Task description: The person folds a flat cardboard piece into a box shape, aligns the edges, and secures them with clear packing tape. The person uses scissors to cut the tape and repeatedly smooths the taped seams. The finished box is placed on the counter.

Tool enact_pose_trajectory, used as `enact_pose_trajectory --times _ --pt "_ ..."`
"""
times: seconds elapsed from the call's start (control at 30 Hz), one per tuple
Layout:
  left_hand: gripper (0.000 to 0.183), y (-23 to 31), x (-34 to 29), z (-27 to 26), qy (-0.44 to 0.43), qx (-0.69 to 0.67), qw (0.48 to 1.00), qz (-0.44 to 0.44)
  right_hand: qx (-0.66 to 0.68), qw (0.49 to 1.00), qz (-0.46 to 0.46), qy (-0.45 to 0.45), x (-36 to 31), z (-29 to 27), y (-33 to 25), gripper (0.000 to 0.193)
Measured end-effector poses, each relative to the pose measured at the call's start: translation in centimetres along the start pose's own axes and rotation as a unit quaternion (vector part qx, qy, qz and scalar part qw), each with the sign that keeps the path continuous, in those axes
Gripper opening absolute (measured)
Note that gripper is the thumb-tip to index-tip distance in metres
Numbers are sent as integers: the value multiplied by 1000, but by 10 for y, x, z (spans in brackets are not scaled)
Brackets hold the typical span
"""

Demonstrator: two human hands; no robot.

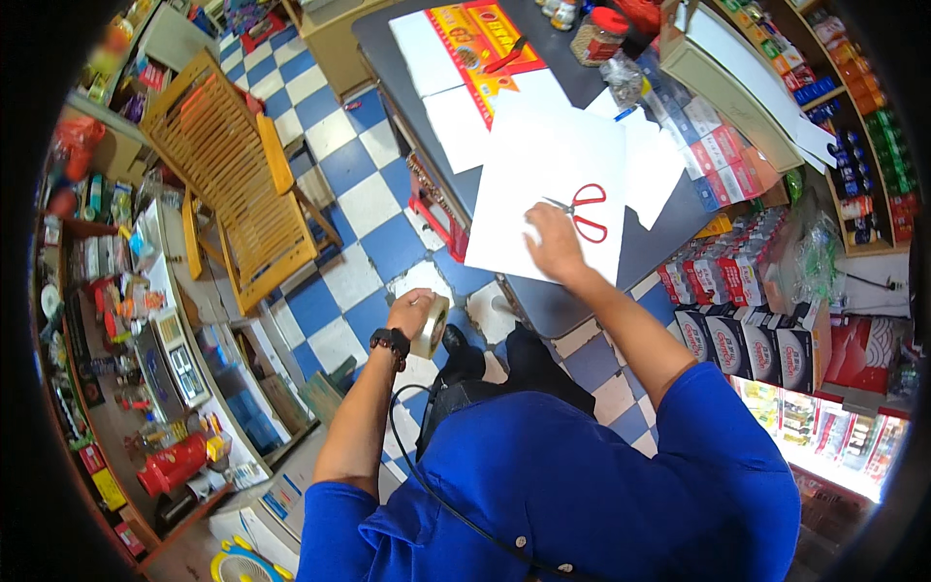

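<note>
My left hand is closed round a roll of clear tape and hangs beside the grey table's near left corner. A dark watch or bracelet is on that wrist. My right hand rests on a large white sheet, fingers slightly bent and apart, with nothing visible in them. Just beyond its fingertips lies a pair of scissors with red handles, blades pointing left. More white paper lies partly under the sheet on the grey table.
A red-and-yellow printed cardboard piece with a red-handled tool lies at the table's far side, near a red-lidded jar. A wooden folding chair stands left on the checkered floor. Stacked boxes and packed shelves flank me.
</note>
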State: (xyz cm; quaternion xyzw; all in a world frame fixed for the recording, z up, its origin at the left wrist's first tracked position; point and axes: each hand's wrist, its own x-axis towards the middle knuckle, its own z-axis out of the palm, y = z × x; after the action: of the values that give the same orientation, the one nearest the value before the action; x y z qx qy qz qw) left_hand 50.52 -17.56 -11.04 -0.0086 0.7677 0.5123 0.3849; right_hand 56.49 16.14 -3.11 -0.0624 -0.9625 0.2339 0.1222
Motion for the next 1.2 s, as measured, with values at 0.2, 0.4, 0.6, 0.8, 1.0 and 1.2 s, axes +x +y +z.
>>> enact_pose_trajectory --times 0.2,0.4,0.6,0.8,1.0,1.2 --pt "24 -6 14 11 8 -127 991 -39 -91 988 92 -82 11 -54 96 50" --pt "20 5 12 26 -2 -134 991 -12 -48 985 98 -136 9 -68 121 27" --pt "22 16 12 50 27 -114 993 -28 -66 982 -6 -177 -6 -82 127 27" --pt "21 19 11 69 37 -111 993 -9 -166 937 -28 -306 9 -85 120 40" --pt "23 15 2 71 65 -131 988 -43 -108 935 -25 -338 21 -96 130 23" --pt "24 -1 -24 68 112 -146 981 -54 -29 969 101 -222 46 -144 232 30"
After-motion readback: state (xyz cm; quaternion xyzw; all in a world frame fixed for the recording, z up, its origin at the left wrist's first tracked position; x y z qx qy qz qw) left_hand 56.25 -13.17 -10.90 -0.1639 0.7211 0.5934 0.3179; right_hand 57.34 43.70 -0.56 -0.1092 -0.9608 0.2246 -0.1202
